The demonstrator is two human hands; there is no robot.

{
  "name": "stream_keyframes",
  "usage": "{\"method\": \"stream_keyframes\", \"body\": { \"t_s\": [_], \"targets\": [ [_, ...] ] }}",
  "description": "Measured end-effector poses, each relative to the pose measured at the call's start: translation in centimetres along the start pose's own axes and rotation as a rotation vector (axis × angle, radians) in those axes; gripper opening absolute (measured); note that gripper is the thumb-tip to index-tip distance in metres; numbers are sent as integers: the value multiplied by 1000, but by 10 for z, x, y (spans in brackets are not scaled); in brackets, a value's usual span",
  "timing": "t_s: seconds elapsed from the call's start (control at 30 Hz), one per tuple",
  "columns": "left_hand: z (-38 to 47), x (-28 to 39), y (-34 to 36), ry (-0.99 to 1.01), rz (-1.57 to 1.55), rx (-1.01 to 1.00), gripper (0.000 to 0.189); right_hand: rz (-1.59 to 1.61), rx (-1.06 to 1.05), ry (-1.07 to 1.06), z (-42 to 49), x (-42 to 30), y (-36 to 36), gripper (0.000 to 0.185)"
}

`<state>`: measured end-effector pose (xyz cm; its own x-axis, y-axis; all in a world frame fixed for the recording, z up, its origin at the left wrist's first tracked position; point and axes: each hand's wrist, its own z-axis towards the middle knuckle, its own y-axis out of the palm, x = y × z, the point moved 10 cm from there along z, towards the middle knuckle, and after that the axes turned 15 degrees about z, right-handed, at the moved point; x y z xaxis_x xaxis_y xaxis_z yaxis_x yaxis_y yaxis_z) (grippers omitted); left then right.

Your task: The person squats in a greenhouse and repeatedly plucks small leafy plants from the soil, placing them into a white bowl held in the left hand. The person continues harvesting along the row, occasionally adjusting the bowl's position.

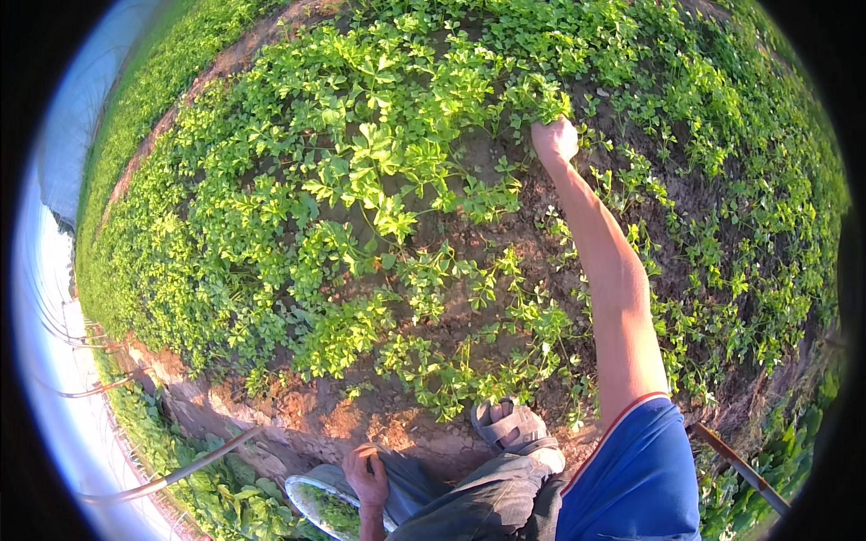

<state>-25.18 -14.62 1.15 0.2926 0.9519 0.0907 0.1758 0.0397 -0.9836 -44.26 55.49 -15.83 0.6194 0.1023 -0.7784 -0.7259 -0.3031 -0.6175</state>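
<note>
My right hand [555,140] is stretched far forward over the bed, its fingers curled at the base of a leafy green plant [556,105]; the leaves hide the fingertips, so the hold cannot be made out. Near my knee, my left hand [367,475] rests with bent fingers, just above a white-rimmed round container [295,481] that has green leaves inside. Whether that hand holds anything cannot be seen. Low parsley-like or celery-like plants [379,162] spread across the brown soil [467,237] in front of me.
My sandalled foot [517,427] stands at the near edge of the bed. Curved metal hoops [183,473] rise at the lower left, and a rusty one [741,466] at the lower right. Bare soil strips [179,101] border the planting, and clear plastic sheeting [67,135] hangs at the left.
</note>
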Motion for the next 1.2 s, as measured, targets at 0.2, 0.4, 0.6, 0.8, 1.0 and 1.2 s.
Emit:
{"method": "stream_keyframes", "body": {
  "t_s": [0.2,0.4,0.6,0.8,1.0,1.2],
  "targets": [
    [-12,-13,-2,-49,-2,10,6,929,-862,62,-215,-71,4,34],
    [-17,0,-14,-143,-38,112,9,953,-1225,382,-391,2,-23,30],
    [-63,-39,-40,-456,-83,373,10,860,-1174,614,-463,26,-4,33],
    [-113,-39,-68,-488,-192,517,13,476,-1341,-196,-478,-156,-11,50],
    [-198,-38,-55,-621,-336,643,16,335,-1356,-1665,-707,-360,-122,62],
    [-239,-23,-47,-732,-458,724,19,705,-1958,-1661,-953,-326,-168,65]
  ]
}}
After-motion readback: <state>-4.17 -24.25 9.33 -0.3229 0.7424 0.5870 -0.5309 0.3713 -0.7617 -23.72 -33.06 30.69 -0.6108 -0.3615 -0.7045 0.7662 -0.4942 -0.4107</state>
